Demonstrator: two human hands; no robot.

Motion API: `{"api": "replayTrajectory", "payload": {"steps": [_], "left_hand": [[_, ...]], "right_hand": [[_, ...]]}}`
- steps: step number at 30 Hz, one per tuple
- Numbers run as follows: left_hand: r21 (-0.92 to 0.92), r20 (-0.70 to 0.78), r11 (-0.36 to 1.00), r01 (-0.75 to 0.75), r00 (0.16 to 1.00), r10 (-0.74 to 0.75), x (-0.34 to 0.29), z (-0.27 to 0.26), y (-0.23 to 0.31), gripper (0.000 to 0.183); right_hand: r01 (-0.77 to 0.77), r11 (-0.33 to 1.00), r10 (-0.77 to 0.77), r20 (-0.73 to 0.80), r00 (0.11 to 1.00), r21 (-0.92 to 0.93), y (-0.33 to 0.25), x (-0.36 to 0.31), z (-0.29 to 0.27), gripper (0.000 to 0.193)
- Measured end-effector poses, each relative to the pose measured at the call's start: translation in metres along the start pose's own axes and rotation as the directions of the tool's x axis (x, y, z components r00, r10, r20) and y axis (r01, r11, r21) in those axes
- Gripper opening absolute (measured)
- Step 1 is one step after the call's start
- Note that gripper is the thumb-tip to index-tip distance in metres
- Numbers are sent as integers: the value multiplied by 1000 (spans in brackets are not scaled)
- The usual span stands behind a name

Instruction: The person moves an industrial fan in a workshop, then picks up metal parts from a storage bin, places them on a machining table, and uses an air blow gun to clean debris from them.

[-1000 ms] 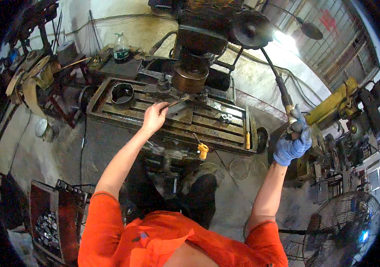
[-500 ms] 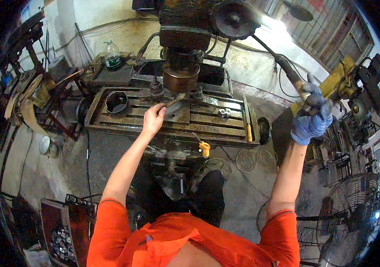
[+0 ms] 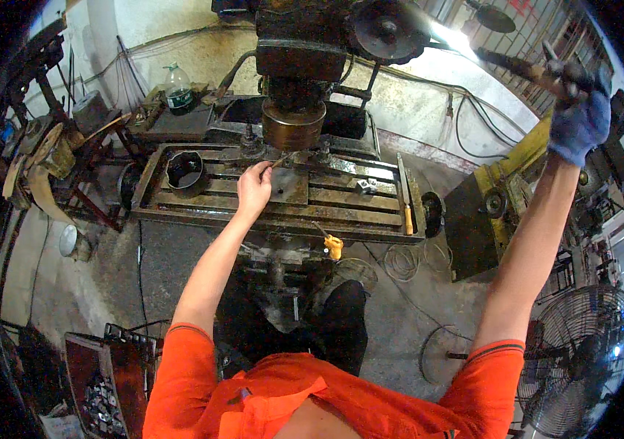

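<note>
My bare left hand is closed on a thin brown stick, its far end close under the round metal spindle head of a machine. Whether the stick ends in bristles is too blurred to tell. Below both lies the slotted metal table of the machine. Out to the far right, my right hand, in a blue-grey glove with dark, stained fingers, is wrapped round the end of a long lever that reaches out from the machine.
On the slotted table stand a dark round pot, small metal blocks and a file with a yellow handle. A yellow-handled tool hangs at its front edge. A large fan stands at lower right, a box of metal pieces at lower left.
My right hand has swung the lever outward and up, further to the right, and that arm is straighter. My left hand stays by the spindle with the stick.
</note>
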State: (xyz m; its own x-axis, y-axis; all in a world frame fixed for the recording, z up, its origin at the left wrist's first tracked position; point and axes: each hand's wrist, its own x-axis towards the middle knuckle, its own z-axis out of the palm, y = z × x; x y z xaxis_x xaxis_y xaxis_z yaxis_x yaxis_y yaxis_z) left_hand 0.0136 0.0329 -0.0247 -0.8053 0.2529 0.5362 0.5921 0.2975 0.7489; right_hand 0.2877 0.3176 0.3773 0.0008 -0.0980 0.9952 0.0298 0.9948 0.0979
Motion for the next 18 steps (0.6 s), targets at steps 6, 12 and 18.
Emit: {"api": "replayTrajectory", "payload": {"steps": [6, 12, 18], "left_hand": [[149, -38, 988, 28, 999, -23, -1, -18, 2, 18], [227, -38, 971, -72, 996, 83, -13, -96, -16, 18], [570, -172, 822, 12, 980, 105, 13, -148, -45, 19]], "right_hand": [[174, 971, -169, 43, 985, -165, 8, 22, -2, 23], [-32, 998, 33, -16, 999, 52, -71, -62, -8, 28], [-949, 292, 726, 618, 302, 121, -111, -322, -32, 21]]}}
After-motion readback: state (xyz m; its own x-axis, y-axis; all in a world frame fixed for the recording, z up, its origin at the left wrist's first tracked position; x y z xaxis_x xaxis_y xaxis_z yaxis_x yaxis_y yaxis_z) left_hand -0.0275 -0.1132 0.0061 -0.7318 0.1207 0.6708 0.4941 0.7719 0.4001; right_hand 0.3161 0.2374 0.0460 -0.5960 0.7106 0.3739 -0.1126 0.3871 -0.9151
